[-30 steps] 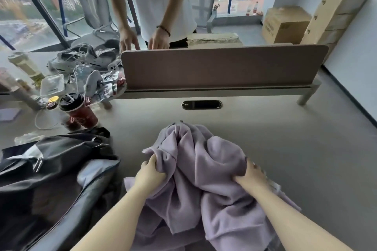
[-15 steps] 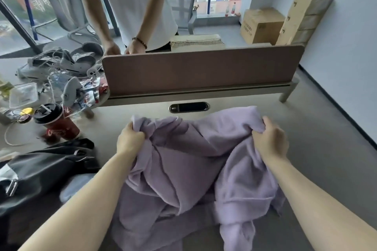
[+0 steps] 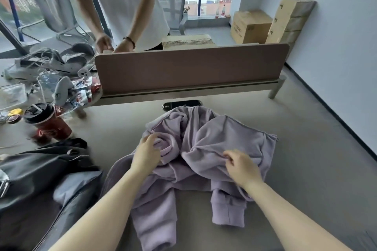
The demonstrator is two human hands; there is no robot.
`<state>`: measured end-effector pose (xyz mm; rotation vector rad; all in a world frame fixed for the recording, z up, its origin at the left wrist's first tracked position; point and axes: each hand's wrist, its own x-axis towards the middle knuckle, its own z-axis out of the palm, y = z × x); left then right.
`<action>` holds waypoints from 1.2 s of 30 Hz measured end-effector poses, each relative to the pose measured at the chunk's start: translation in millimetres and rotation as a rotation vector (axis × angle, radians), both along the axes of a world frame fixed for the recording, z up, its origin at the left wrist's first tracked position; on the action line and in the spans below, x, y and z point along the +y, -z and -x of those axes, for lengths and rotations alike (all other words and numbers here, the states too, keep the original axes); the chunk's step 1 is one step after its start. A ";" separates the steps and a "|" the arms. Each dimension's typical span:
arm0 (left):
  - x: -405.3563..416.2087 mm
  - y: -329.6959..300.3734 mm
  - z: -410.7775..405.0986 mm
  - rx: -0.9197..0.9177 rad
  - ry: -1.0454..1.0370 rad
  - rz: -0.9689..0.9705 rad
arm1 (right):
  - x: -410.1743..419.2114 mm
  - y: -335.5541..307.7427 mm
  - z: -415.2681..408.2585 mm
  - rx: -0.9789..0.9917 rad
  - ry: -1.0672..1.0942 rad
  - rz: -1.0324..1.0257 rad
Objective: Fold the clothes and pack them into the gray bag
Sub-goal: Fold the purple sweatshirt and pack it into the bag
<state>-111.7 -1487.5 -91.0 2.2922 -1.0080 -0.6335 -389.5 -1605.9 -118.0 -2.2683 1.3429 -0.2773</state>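
The gray bag (image 3: pixel 47 171) lies open at my left. My left hand (image 3: pixel 145 154) pinches a bunched fold of the purple sweatshirt (image 3: pixel 206 149) crumpled on the desk (image 3: pixel 306 179); my right hand (image 3: pixel 239 166) pinches its middle.

The gray bag (image 3: pixel 40 173) at nine o'clock is blurry and cut off by the left edge. The left hand's (image 3: pixel 145 154) fingertips hide in the purple sweater (image 3: pixel 214 149).
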 end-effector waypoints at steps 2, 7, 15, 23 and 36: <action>19.7 14.5 -11.2 -0.048 -0.072 -0.105 | -4.8 4.1 17.5 0.053 0.187 -0.014; 58.7 42.8 -24.3 -0.274 -0.003 -0.446 | -1.0 24.7 43.7 0.178 0.520 -0.296; 73.9 63.2 -25.5 -0.352 0.013 -0.374 | 12.2 42.5 34.8 -0.129 0.673 -0.596; 69.3 56.8 -19.9 -0.074 0.042 -0.250 | 28.4 39.1 28.6 -0.138 0.535 -0.643; 71.3 72.9 -44.8 -0.404 -0.006 -0.626 | 22.3 37.5 48.4 -0.052 0.395 -0.589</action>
